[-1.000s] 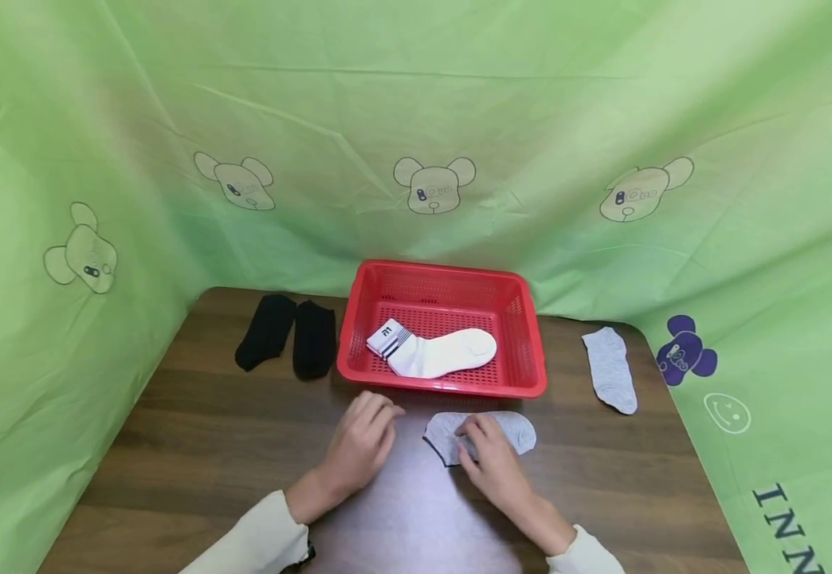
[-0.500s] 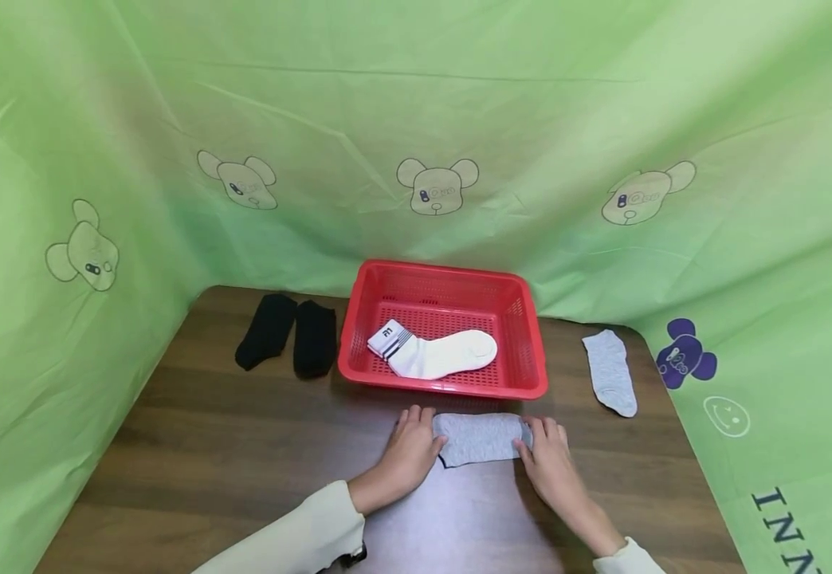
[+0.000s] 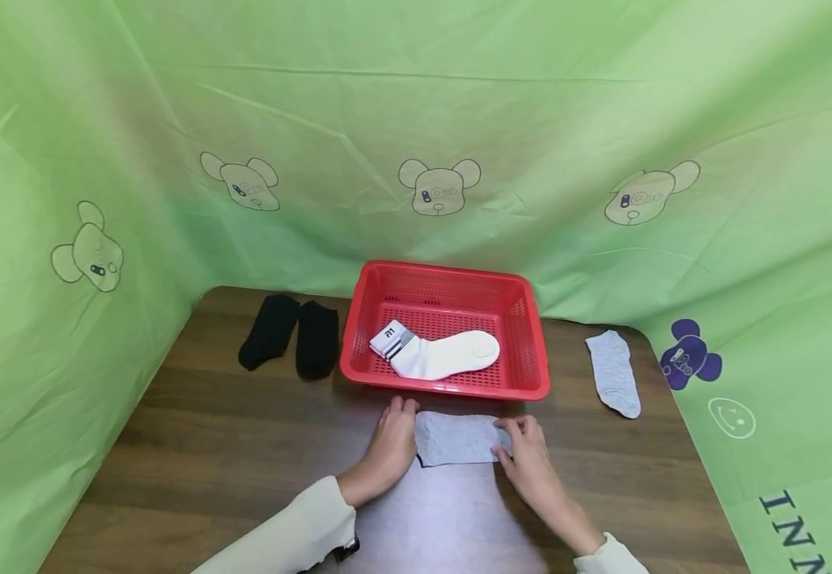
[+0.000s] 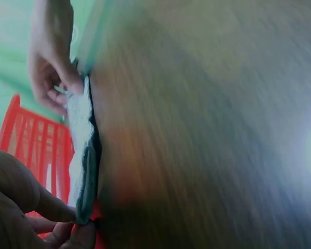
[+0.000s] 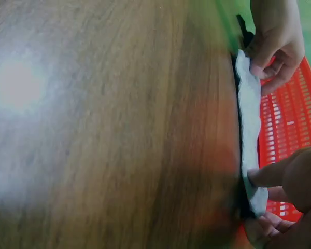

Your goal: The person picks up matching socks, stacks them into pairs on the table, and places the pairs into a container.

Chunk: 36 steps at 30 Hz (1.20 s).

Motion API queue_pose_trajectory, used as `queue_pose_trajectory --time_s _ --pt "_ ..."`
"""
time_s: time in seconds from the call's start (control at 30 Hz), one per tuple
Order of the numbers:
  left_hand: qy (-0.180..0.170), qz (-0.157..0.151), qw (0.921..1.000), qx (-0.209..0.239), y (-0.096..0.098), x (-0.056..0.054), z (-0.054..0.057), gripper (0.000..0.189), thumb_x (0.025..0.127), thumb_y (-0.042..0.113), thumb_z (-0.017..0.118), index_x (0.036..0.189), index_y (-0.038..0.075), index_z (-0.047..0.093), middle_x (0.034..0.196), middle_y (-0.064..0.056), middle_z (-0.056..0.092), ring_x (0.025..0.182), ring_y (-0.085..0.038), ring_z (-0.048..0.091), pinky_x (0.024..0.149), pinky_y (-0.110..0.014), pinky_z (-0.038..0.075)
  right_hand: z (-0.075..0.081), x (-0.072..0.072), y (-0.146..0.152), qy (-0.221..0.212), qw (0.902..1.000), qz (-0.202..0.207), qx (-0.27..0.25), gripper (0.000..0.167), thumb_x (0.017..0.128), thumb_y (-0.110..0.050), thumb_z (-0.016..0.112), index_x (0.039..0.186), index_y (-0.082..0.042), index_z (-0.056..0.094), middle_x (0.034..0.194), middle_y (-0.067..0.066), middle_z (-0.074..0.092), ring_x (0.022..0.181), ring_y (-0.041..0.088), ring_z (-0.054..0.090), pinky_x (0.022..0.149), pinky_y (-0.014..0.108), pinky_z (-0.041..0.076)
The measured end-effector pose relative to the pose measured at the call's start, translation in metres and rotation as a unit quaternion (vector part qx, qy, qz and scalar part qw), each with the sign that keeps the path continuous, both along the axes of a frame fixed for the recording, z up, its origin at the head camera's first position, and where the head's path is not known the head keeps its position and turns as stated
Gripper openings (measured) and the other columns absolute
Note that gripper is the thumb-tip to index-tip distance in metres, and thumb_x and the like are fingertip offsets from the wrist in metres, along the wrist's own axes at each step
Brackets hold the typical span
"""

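A light grey ankle sock [image 3: 457,439] lies lengthwise in front of the red basket, a dark edge showing at its left end. My left hand [image 3: 391,442] pinches that left end between thumb and fingers, as the left wrist view shows at the folded edge of the sock [image 4: 82,140]. At the opposite end, my right hand [image 3: 528,458] grips the toe; in the right wrist view its thumb presses on top of the sock [image 5: 249,119] with fingers at the tip. Both hands partly cover the sock's ends.
Inside the red basket [image 3: 445,388] lies a white sock [image 3: 452,355] with a striped cuff. Two black socks [image 3: 269,332] sit left of it on the wooden table [image 3: 229,446]. Another grey sock [image 3: 613,373] lies to the right. A green curtain [image 3: 330,119] surrounds the table.
My left hand has come right to the sock's left end. My right hand has gone from the sock's middle to its toe. The sock has shifted slightly left.
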<state>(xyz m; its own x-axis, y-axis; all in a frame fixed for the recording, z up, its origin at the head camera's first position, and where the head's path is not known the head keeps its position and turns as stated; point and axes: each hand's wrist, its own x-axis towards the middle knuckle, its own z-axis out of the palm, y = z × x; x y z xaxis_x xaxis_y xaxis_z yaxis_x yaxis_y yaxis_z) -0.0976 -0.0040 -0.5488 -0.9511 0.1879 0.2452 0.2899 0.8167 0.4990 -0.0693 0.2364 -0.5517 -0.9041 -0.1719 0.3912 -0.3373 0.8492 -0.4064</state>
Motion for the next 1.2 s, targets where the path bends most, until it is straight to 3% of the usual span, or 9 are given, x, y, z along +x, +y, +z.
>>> queue_pose_trajectory --time_s 0.13,0.27,0.37,0.47,0.53,0.63,0.77,0.97,1.2 --pt "0.007 0.001 1.0000 -0.006 -0.016 -0.005 0.001 0.034 0.073 -0.017 0.072 0.102 0.000 0.066 0.094 -0.015 0.060 0.086 -0.032 0.062 0.077 -0.042 0.055 -0.002 -0.001 -0.004 0.035 0.9984 0.032 0.030 0.039 0.067 0.001 0.091 0.100 -0.003 0.070 0.108 0.021 0.058 0.096 0.034 0.054 0.079 0.044 0.048" --pt "0.022 -0.005 0.9993 -0.029 -0.026 -0.006 0.001 0.033 0.077 -0.016 0.071 0.105 0.000 0.064 0.099 -0.015 0.060 0.090 -0.030 0.060 0.078 -0.040 0.056 -0.002 -0.002 -0.005 0.038 0.9949 0.056 0.074 0.039 0.070 -0.010 0.093 0.103 -0.004 0.073 0.120 0.023 0.061 0.106 0.038 0.057 0.086 0.049 0.053" --pt "0.048 -0.015 0.9970 -0.058 -0.028 -0.004 0.003 0.025 0.084 -0.007 0.072 0.106 0.001 0.065 0.100 -0.014 0.059 0.092 -0.029 0.057 0.076 -0.039 0.054 0.001 -0.001 -0.004 0.031 0.9912 0.082 0.099 0.045 0.072 -0.020 0.093 0.110 -0.006 0.073 0.126 0.020 0.061 0.111 0.038 0.058 0.091 0.049 0.054" --pt "0.055 -0.050 0.9923 -0.100 -0.029 0.003 0.010 0.025 0.087 0.010 0.076 0.110 0.004 0.068 0.100 -0.009 0.057 0.093 -0.022 0.052 0.076 -0.033 0.050 0.006 -0.001 -0.003 0.037 0.9825 0.138 0.120 0.047 0.074 -0.024 0.092 0.113 -0.008 0.071 0.126 0.015 0.063 0.114 0.032 0.059 0.094 0.045 0.054" --pt "0.046 -0.098 0.9869 -0.119 -0.030 0.009 0.014 0.028 0.089 0.020 0.077 0.112 0.007 0.069 0.101 -0.005 0.056 0.094 -0.018 0.050 0.078 -0.031 0.047 0.008 -0.001 -0.001 0.043 0.9732 0.184 0.131 0.041 0.077 -0.021 0.089 0.111 -0.010 0.071 0.123 0.011 0.065 0.112 0.027 0.060 0.093 0.040 0.054" --pt "0.033 -0.190 0.9703 -0.145 -0.033 0.017 0.013 0.033 0.090 0.031 0.077 0.115 0.012 0.068 0.106 0.000 0.055 0.099 -0.015 0.049 0.085 -0.032 0.048 0.009 0.000 0.001 0.054 0.9589 0.232 0.153 0.030 0.078 -0.012 0.084 0.105 -0.010 0.071 0.114 0.005 0.066 0.107 0.021 0.061 0.091 0.035 0.055" --pt "0.065 -0.268 0.9445 -0.179 -0.036 0.020 0.000 0.025 0.094 0.030 0.072 0.113 0.014 0.066 0.109 0.000 0.055 0.102 -0.017 0.051 0.088 -0.033 0.048 0.010 0.000 0.001 0.070 0.9505 0.245 0.178 0.029 0.076 -0.005 0.080 0.103 -0.008 0.071 0.106 0.003 0.066 0.101 0.020 0.061 0.088 0.032 0.055" --pt "0.098 -0.261 0.9392 -0.200 -0.042 0.018 -0.007 0.011 0.099 0.010 0.063 0.109 0.012 0.065 0.104 0.000 0.054 0.097 -0.016 0.050 0.084 -0.032 0.047 0.006 -0.004 -0.002 0.096 0.9464 0.240 0.193 0.022 0.078 -0.003 0.072 0.099 -0.009 0.070 0.100 0.003 0.065 0.093 0.020 0.060 0.079 0.032 0.055" --pt "0.141 -0.267 0.9149 -0.268 -0.046 0.017 -0.009 0.019 0.093 0.011 0.073 0.108 0.013 0.062 0.102 0.000 0.056 0.095 -0.016 0.050 0.082 -0.030 0.047 0.001 -0.002 -0.005 0.112 0.9454 0.232 0.200 0.023 0.077 0.001 0.064 0.098 -0.007 0.068 0.097 0.004 0.063 0.089 0.021 0.059 0.076 0.034 0.055"
